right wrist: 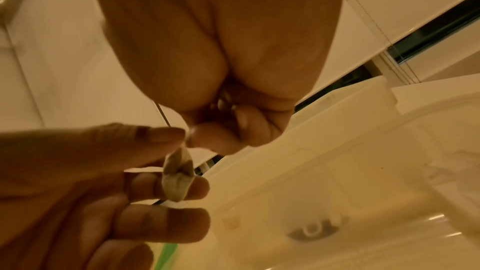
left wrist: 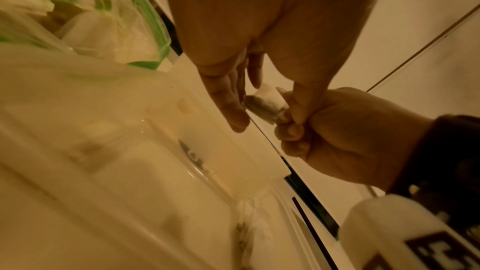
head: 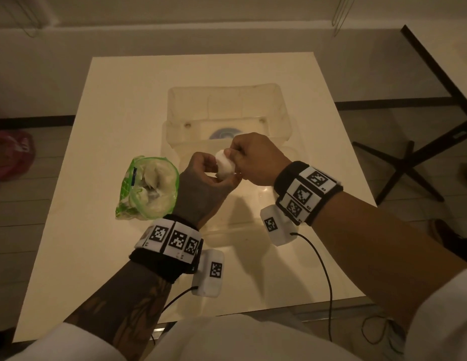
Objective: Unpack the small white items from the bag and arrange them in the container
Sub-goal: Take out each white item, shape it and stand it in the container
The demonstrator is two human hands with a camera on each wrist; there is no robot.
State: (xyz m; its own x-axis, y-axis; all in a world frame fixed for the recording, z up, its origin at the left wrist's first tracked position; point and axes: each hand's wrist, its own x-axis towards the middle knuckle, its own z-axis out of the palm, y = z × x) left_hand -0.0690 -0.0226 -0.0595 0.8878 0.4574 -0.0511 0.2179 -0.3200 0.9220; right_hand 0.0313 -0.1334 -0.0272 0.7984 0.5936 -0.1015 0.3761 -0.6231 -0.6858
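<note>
A small white item (head: 224,166) hangs in the air between both hands, above the near part of the clear plastic container (head: 280,108). My left hand (head: 214,174) holds it from below and the side with thumb and fingers. My right hand (head: 233,155) pinches its upper end. The right wrist view shows the item (right wrist: 178,178) as a soft, crumpled pouch with the left fingers (right wrist: 166,188) behind it. In the left wrist view the item (left wrist: 267,103) sits between the two hands. The green-and-clear bag (head: 149,188) lies open on the table, just left of my left hand.
The white table (head: 109,113) carries the bag and container. Through the container's (right wrist: 337,161) floor a round bluish label (head: 222,134) shows. A red object (head: 10,155) lies on the floor far left. Dark table legs (head: 404,168) stand at the right.
</note>
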